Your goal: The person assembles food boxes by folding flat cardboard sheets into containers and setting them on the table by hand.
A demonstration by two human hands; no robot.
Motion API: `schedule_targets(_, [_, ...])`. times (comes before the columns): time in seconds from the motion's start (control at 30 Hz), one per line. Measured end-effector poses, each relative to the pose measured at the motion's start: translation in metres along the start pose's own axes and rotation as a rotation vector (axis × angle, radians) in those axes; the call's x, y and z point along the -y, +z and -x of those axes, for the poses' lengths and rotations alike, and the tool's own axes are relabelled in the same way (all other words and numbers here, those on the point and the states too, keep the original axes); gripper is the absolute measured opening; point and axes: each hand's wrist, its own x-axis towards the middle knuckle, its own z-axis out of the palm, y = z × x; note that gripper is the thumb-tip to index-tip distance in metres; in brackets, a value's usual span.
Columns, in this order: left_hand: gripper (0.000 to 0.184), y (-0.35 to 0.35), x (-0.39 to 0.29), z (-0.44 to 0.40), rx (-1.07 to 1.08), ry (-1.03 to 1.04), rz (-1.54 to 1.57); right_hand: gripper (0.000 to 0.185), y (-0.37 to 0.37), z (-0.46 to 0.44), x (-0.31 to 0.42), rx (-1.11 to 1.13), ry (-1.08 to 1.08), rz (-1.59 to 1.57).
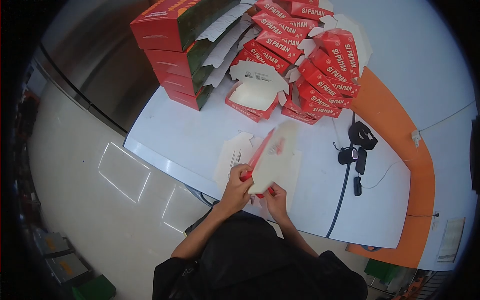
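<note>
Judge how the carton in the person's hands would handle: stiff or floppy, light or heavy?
The carton is probably light, as it looks like thin card. It also seems fairly stiff, reaching well beyond the left hand and right hand without obvious drooping.

A box stack (167,62) stood back left on the table (382,215), heaped boxes (280,46) to its right, an open box (243,110) before them; a strap (361,136) lay right of the held carton (270,169).

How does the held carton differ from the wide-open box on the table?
The held carton is tilted in the left hand and right hand; the wide-open box rests on the table. The wide-open box shows readable white lettering; the held carton, blurred, shows none. Both show red and pale faces.
</note>
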Motion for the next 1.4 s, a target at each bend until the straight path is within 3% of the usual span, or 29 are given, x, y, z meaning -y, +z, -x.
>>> schedule_targets(0.03, [0.024,-0.001,-0.001,0.003,-0.007,0.087,-0.107,0.02,0.003,-0.001,0.01,0.038,-0.004,0.035])
schedule_targets(0.17, [0.032,0.0,0.009,0.006,-0.234,-0.16,0.023,0.019,0.012,-0.001,0.035,0.156,-0.014,0.137])
schedule_targets(0.27, [0.032,-0.004,0.013,0.006,-0.362,-0.163,-0.046,0.019,0.012,-0.002,0.046,0.214,-0.008,0.22])
schedule_targets(0.5, [0.027,0.015,0.039,0.039,-0.412,-0.233,0.113,0.019,0.011,-0.008,0.058,0.302,0.055,0.247])
schedule_targets(0.6, [0.027,0.002,0.019,0.028,-0.331,0.065,-0.192,0.019,0.012,-0.008,0.071,0.287,0.092,0.273])
schedule_targets(0.7, [0.027,-0.007,0.009,0.025,-0.109,-0.026,-0.112,0.021,0.002,-0.017,0.078,0.379,-0.068,0.43])
schedule_targets(0.8, [0.025,-0.015,0.007,0.018,-0.081,0.087,-0.18,0.024,-0.002,-0.021,0.087,0.483,-0.158,0.521])
schedule_targets(0.9, [0.022,-0.026,0.003,0.014,-0.028,0.05,-0.19,0.025,-0.002,-0.025,0.109,0.565,-0.126,0.659])
schedule_targets(1.0, [0.017,-0.028,0.019,0.022,0.004,-0.284,-0.025,0.032,-0.001,-0.026,0.124,0.523,-0.1,0.68])
schedule_targets(1.1, [0.018,-0.032,0.034,0.028,-0.195,-0.458,0.062,0.043,-0.014,-0.026,0.145,0.481,-0.14,0.4])
schedule_targets(1.2, [0.019,-0.039,0.029,0.021,-0.466,-0.473,0.12,0.041,-0.021,-0.028,0.156,0.486,-0.345,0.535])
schedule_targets(1.33, [0.017,-0.031,0.034,0.033,-0.369,-0.443,0.205,0.034,0.004,-0.036,0.115,0.32,-0.553,0.64])
schedule_targets(1.4, [0.018,-0.026,0.031,0.038,-0.33,-0.396,0.098,0.029,0.02,-0.041,0.097,0.274,-0.609,0.643])
